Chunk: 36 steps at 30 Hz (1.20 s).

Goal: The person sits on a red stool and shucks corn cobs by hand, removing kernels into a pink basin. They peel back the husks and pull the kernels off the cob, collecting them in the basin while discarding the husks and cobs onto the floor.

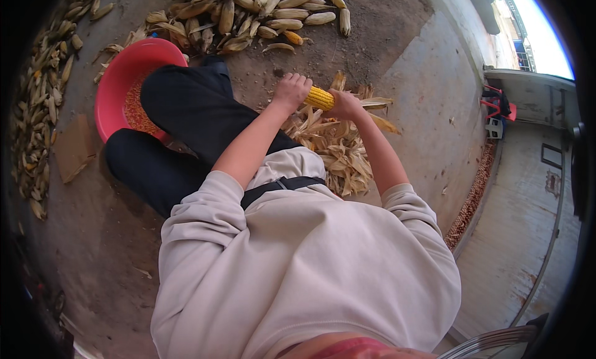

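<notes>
Between my two hands is an ear of corn point(320, 99) with bare yellow kernels. My left hand point(292, 91) is closed round one end of it. Around the other end my right hand point(343, 105) is wrapped, and its palm hides that tip. Below the ear lies a heap of pale stripped husks point(338, 149), with some leaves sticking out past my right wrist. At my left, by my knees, stands a pink basin point(112, 92) with loose corn kernels point(138, 109) in it.
A pile of corn ears in husks point(273, 11) lies ahead, and another heap of ears point(38, 123) runs along the left. A cardboard piece point(74, 149) lies near the basin. At the right, a strip of reddish-brown pieces point(473, 201) follows the wall, near a red chair point(498, 103).
</notes>
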Available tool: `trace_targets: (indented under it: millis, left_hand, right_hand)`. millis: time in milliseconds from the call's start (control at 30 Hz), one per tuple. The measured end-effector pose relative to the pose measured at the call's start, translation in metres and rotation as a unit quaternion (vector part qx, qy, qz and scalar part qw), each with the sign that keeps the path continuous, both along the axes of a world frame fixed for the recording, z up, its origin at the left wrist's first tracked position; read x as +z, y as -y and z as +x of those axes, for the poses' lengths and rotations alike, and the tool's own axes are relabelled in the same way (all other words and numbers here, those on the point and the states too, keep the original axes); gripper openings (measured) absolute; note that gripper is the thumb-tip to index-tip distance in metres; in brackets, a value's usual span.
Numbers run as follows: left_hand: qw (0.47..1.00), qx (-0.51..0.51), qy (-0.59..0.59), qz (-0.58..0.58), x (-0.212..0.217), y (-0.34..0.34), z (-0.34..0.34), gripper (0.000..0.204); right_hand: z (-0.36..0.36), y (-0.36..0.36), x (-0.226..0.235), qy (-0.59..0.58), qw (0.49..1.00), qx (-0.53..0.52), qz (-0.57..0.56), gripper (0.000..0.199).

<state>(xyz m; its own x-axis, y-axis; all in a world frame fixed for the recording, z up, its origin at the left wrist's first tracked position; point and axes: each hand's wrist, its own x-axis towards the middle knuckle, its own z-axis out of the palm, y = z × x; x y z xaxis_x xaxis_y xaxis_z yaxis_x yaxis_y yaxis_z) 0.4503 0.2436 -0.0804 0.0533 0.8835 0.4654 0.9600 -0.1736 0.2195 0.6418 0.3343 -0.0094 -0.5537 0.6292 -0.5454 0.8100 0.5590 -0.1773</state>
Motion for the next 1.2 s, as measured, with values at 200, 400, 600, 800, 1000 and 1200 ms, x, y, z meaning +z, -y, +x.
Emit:
trace_targets:
  millis: [200,400,600,800,1000,1200]
  left_hand:
    - [1.0,-0.013,-0.01,0.008,0.004,0.002,-0.007,0.005]
    - [0.999,0.028,-0.004,-0.042,0.008,0.003,-0.008,0.017]
    - [1.0,0.004,-0.003,-0.002,0.019,0.013,-0.011,0.046]
    - [0.947,-0.105,0.132,-0.273,0.032,0.015,-0.014,0.046]
    - [0.944,-0.148,0.153,-0.25,0.042,0.016,-0.006,0.041]
    - [0.959,-0.137,0.123,-0.215,0.033,0.015,-0.011,0.045]
  right_hand:
    - [0.014,0.001,0.003,0.009,0.998,-0.012,-0.054,0.057]
    - [0.025,-0.005,-0.013,0.0,1.0,0.003,0.018,0.035]
    - [-0.012,0.011,-0.001,-0.013,0.991,0.056,0.117,0.022]
    - [-0.012,0.017,0.008,-0.006,0.99,0.103,0.091,0.02]
    - [0.002,0.006,0.027,0.021,0.981,0.179,0.075,0.021]
    - [-0.008,0.011,0.04,-0.006,0.984,0.172,0.048,0.039]
